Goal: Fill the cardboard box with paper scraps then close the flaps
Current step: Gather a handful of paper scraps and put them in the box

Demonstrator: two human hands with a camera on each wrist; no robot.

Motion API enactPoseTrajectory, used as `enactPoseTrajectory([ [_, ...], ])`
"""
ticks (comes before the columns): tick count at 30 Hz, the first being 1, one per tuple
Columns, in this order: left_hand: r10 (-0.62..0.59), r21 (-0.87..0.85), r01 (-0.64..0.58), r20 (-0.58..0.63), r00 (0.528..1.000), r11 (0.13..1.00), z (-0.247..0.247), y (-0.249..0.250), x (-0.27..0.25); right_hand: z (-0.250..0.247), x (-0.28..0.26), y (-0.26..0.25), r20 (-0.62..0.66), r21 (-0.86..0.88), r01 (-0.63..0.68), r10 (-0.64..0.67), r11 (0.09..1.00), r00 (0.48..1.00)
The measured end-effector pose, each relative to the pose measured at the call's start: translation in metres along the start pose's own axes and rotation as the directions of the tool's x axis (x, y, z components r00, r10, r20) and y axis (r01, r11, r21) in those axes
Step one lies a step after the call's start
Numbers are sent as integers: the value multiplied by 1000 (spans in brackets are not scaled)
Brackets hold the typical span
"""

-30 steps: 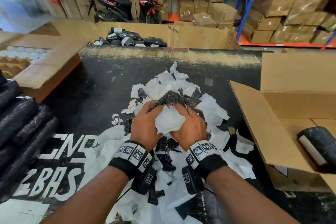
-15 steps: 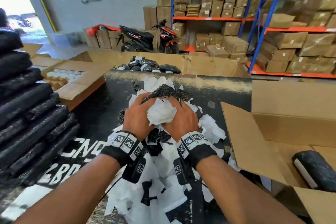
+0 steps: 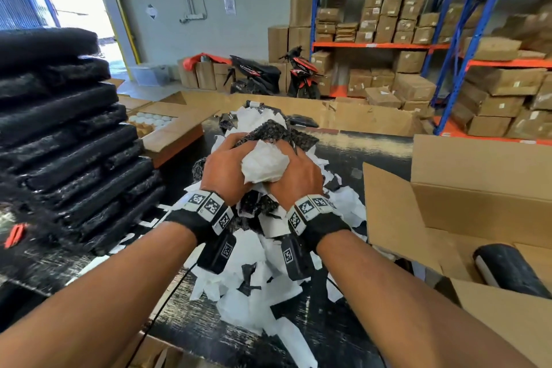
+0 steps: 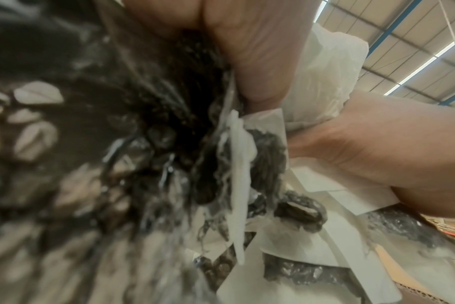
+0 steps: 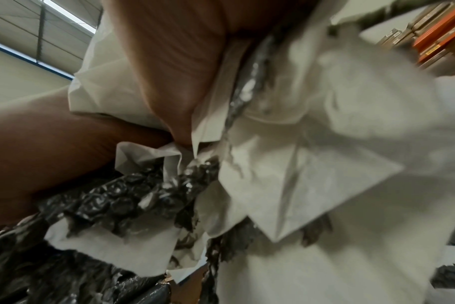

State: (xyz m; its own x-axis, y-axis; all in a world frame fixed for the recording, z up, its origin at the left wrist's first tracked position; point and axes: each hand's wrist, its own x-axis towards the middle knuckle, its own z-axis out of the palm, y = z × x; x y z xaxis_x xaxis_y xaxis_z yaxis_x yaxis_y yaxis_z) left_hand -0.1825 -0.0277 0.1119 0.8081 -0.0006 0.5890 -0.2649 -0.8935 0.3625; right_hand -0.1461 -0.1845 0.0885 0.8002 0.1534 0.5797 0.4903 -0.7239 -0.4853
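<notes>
Both hands clamped on one bundle of scraps, lifted over the counter.

The left hand (image 3: pixel 225 169) and right hand (image 3: pixel 295 178) squeeze a wad of white paper scraps (image 3: pixel 264 163) mixed with black bubble wrap between them, above the loose pile (image 3: pixel 257 287) on the counter (image 3: pixel 367 143). The stuff looks light, soft and crushable, likely to shed pieces, so cupping from beneath seems wise. The cardboard box (image 3: pixel 466 206) stands open at the counter's right edge, holding a black-wrapped roll (image 3: pixel 507 269).
</notes>
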Motion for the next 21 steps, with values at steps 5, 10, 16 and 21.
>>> enactPoseTrajectory([
  [5, 16, -7, -16, -35, 999, 1000, -13, 6, 2, -13, 1, -13, -25, 0, 3, -3, 1000, 1000],
  [10, 54, -23, -55, -38, 998, 998, -27, 4, 8, -21, 6, -27, -49, -25, 7, -9, 1000, 999],
  [16, 109, -45, -111, -50, 993, 993, -44, 21, 31, -46, 22, -36, -119, -107, -19, 6, 994, 993],
  [21, 191, -102, -201, -95, 977, 974, -52, 53, 54, -93, 33, -37, -152, -190, -54, 25, 980, 988],
])
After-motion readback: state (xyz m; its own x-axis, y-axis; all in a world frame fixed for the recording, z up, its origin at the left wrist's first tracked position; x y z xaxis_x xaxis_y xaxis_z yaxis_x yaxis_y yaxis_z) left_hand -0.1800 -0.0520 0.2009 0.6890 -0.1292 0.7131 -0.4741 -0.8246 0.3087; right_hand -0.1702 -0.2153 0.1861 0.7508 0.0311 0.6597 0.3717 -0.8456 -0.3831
